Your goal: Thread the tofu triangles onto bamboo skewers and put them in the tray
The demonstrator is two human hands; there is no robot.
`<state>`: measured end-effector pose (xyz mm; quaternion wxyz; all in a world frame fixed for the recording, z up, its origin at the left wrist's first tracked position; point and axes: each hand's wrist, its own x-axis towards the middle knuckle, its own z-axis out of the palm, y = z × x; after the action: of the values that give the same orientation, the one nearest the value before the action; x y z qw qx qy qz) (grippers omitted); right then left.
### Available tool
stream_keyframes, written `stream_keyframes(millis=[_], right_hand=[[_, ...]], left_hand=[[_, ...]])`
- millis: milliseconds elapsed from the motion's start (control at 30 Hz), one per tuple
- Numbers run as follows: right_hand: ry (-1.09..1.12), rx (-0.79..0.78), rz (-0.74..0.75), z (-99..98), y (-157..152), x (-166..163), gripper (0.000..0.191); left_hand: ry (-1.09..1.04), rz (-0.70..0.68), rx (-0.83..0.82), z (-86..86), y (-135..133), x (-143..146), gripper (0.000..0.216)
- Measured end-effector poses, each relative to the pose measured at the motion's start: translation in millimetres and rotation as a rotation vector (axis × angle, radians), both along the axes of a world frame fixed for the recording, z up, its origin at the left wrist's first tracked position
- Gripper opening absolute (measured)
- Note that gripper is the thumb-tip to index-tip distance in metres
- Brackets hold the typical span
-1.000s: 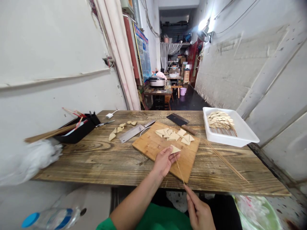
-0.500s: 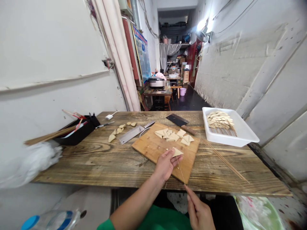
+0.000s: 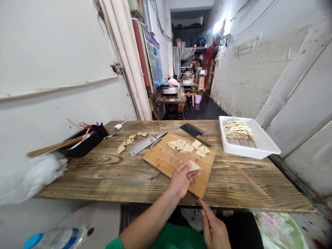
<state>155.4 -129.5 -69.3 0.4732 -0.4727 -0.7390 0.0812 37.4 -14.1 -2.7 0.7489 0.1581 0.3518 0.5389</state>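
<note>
My left hand (image 3: 183, 180) pinches a pale triangular piece of tofu (image 3: 194, 166) over the near part of the wooden cutting board (image 3: 166, 157). My right hand (image 3: 214, 223), below the table's front edge, grips the lower end of a thin bamboo skewer (image 3: 197, 185). The skewer's upper end meets the triangle's near edge; how deep it goes in cannot be seen. More tofu triangles (image 3: 186, 147) lie along the board's far side. A dark-bladed cleaver (image 3: 192, 130) rests behind them, its wooden handle (image 3: 204, 140) by the board's far right edge.
A second cleaver (image 3: 144, 145) lies left of the board, near several pale scraps (image 3: 121, 149). Loose skewers (image 3: 243, 174) lie to the right, before a white tray (image 3: 249, 152) holding skewered pieces. A black box (image 3: 83, 147) stands at left. A person (image 3: 188, 74) sits far back.
My left hand and the tofu triangle have shifted slightly right and toward me, while the skewer stays against it. My right hand has barely moved.
</note>
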Motion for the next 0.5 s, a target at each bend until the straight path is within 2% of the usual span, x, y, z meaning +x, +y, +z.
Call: stream_keyframes(millis=[500], right_hand=[[-0.038, 0.038, -0.04, -3.5, 6.7, -1.1, 0.037]], left_hand=[[0.005, -0.058, 0.02, -1.4, -11.5, 6.8, 0.015]])
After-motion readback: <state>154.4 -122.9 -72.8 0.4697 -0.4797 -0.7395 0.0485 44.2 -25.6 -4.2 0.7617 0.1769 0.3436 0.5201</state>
